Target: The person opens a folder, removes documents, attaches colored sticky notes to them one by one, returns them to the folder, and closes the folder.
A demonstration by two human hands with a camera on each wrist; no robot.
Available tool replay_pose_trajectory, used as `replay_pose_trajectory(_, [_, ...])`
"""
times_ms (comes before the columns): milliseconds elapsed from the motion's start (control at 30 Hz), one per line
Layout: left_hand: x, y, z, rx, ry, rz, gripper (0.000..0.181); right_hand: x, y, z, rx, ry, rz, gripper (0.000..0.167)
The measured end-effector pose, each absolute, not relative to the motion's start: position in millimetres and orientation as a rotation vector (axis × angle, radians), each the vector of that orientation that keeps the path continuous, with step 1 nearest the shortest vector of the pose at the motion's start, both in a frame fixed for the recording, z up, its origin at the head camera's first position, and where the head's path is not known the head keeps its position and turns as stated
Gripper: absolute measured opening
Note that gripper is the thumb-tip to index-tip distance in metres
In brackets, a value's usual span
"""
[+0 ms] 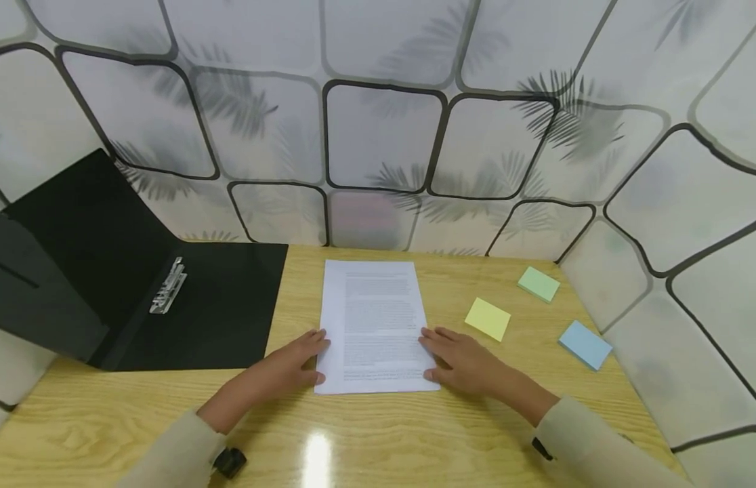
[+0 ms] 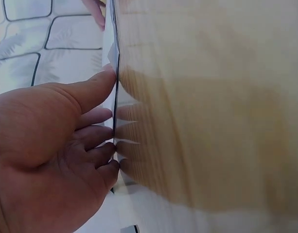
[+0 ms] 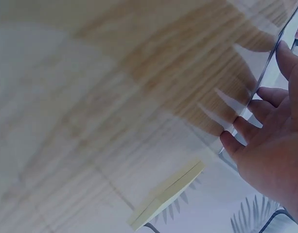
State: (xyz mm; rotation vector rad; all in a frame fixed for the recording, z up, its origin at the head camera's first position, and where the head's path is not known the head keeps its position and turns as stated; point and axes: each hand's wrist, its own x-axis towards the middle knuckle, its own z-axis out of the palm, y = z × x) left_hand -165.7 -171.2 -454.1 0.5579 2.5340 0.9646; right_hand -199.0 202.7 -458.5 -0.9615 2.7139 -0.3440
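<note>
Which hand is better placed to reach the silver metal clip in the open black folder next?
Left, probably: the left hand touches the left edge of the white printed paper, nearer the folder and clip. The right hand touches the opposite edge, farther away.

The glossy wood-grain worktop (image 1: pixel 414 437) carries an open black clip folder (image 1: pixel 228 312) at left, printed paper (image 1: pixel 381 325) in the middle, and, at right, a yellow sticky-note pad (image 1: pixel 488 318), a green pad (image 1: pixel 539 285) and a blue pad (image 1: pixel 585 345), well apart from the folder.
</note>
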Motion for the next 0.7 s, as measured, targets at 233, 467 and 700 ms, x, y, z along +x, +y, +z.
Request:
replay_pose_trajectory(233, [-145.4, -166.1, -451.6, 0.571, 2.546, 0.898, 0.068, -179.0, 206.8, -460.3, -0.927, 2.707, -0.351, 0.071])
replay_pose_trajectory(467, [-127.9, -164.5, -448.7, 0.579, 2.554, 0.906, 0.068, -155.5, 207.6, -456.8, -0.93, 2.728, -0.344, 0.071])
replay_pose_trajectory(700, [-122.7, -160.4, -447.1, 0.62, 2.578, 0.888, 0.067, -148.1, 206.2, -453.3, -0.937, 2.738, -0.352, 0.069])
